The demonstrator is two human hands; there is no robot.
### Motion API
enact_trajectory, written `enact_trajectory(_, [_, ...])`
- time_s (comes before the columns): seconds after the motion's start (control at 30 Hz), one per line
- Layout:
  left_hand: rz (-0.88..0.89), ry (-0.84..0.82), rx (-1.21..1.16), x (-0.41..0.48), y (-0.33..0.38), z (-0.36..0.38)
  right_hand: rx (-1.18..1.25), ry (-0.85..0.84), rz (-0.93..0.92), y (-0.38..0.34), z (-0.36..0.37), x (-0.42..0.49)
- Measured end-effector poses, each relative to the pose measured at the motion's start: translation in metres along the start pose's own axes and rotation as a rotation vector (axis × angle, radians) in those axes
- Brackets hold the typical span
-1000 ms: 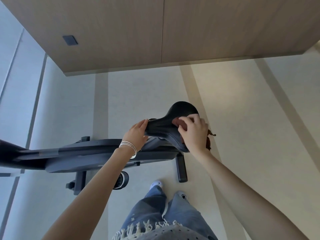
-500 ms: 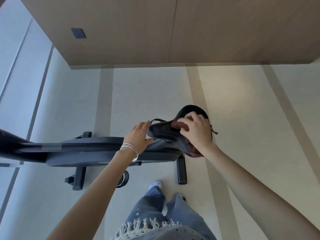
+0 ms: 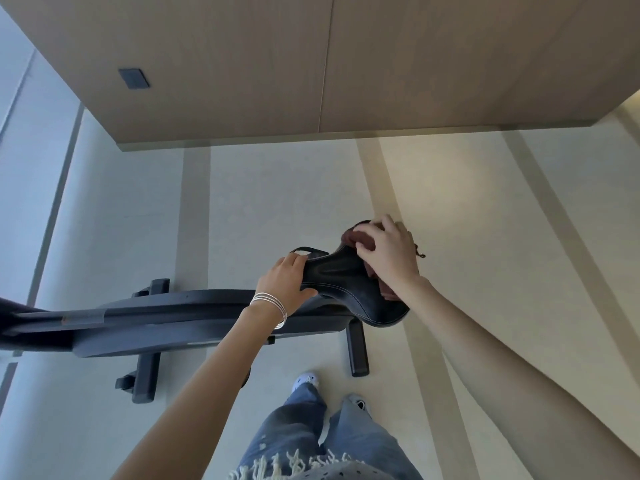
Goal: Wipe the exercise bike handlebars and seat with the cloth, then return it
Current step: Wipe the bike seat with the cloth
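Observation:
The black bike seat (image 3: pixel 349 289) sits atop the dark exercise bike frame (image 3: pixel 166 317), which runs off the left edge. My left hand (image 3: pixel 285 284) grips the seat's narrow nose, bangles on its wrist. My right hand (image 3: pixel 389 252) presses a dark red cloth (image 3: pixel 360 239) onto the wide rear part of the seat; most of the cloth is hidden under the fingers and palm. The handlebars are out of view.
A wood-panelled wall (image 3: pixel 311 64) with a small dark plate (image 3: pixel 133 78) stands behind the bike. The bike's two floor stabiliser bars (image 3: pixel 147 372) stick out toward me. My feet and jeans (image 3: pixel 322 427) are just in front of the bike on pale striped flooring.
My right hand has slid the cloth from the middle of the seat toward its far, wide end. The left hand has stayed on the seat's nose. The view has tilted slightly.

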State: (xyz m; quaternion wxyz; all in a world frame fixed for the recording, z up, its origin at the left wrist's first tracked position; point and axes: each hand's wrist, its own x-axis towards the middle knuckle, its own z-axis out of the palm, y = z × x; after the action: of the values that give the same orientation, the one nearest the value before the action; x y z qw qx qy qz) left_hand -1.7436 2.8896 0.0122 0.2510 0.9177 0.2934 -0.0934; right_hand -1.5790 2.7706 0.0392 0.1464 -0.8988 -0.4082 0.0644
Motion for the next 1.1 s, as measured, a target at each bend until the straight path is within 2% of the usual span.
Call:
enact_trajectory(0.17, [0.042, 0.006, 0.046, 0.002, 0.009, 0.003, -0.070, 0.117, -0.214, 0.010, 0.006, -0.084])
enact_trajectory(0.27, [0.031, 0.022, 0.080, 0.001, 0.011, 0.007, -0.084, 0.098, -0.263, 0.016, 0.006, -0.083])
enact_trajectory(0.4, [0.013, 0.046, 0.076, -0.002, 0.015, 0.010, 0.033, 0.035, -0.065, 0.013, -0.001, -0.041])
enact_trajectory(0.53, [0.019, 0.048, 0.076, -0.004, 0.017, 0.009, 0.037, 0.079, -0.001, 0.021, -0.004, -0.019])
enact_trajectory(0.67, [0.036, 0.023, 0.108, -0.006, 0.016, 0.007, 0.115, 0.134, 0.228, 0.047, -0.014, -0.021])
enact_trajectory(0.77, [0.066, 0.023, 0.138, -0.006, 0.027, 0.005, 0.147, 0.140, 0.293, 0.077, -0.027, -0.049])
enact_trajectory(0.93, [0.315, 0.062, 0.215, 0.000, 0.078, 0.006, 0.117, 0.229, 0.378, 0.106, -0.042, -0.110])
enact_trajectory(1.1, [0.604, 0.008, 0.304, 0.006, 0.162, 0.026, 0.007, 0.323, 0.455, 0.139, -0.061, -0.181])
